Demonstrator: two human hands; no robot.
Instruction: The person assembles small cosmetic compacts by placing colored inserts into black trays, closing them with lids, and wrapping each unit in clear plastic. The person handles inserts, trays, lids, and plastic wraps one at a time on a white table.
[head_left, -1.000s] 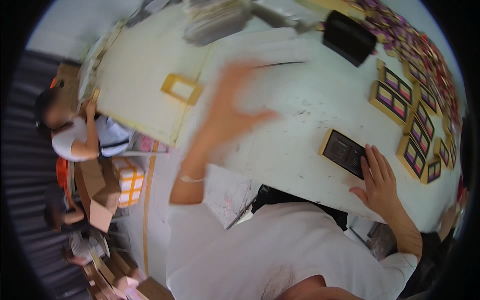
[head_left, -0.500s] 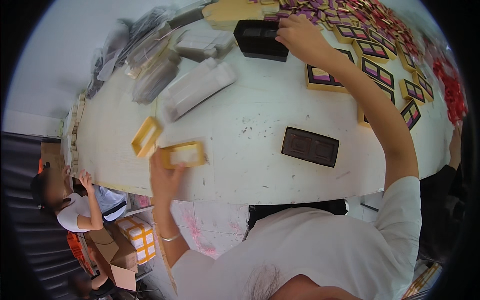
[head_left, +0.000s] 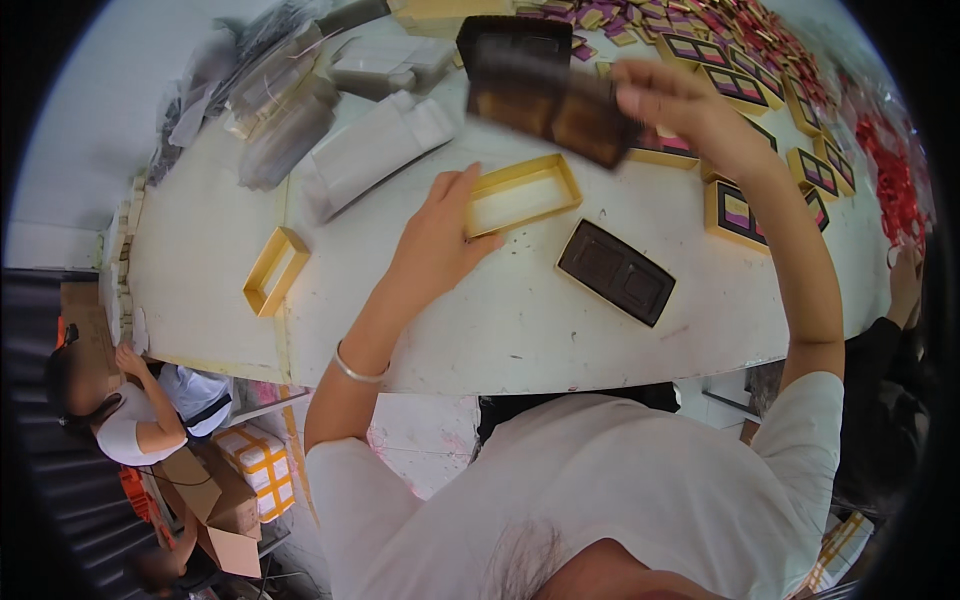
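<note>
Gold box tray [head_left: 522, 193], open and empty, lies on the white counter [head_left: 480, 320] under the left hand [head_left: 440, 240], whose fingers [head_left: 462, 192] rest spread on its near rim, pressing rather than gripping. Largest first: the counter carries, along its right side, rows of finished gold boxes [head_left: 740, 212] holding purple-and-pink contents; at the far left, a stack of clear plastic lids [head_left: 372, 150]; nearer, a second empty gold tray [head_left: 274, 270] standing well apart. A dark two-cell insert [head_left: 616, 272], empty, lies just beside the held tray. The right hand [head_left: 680, 100] pinches a similar dark insert [head_left: 555, 105] above the tray; it is motion-blurred, and whether its cells are filled cannot be told. Risk, as a judgement: the light tray could skid on the counter under an off-centre push, and an insert lowered askew could catch a wall.
</note>
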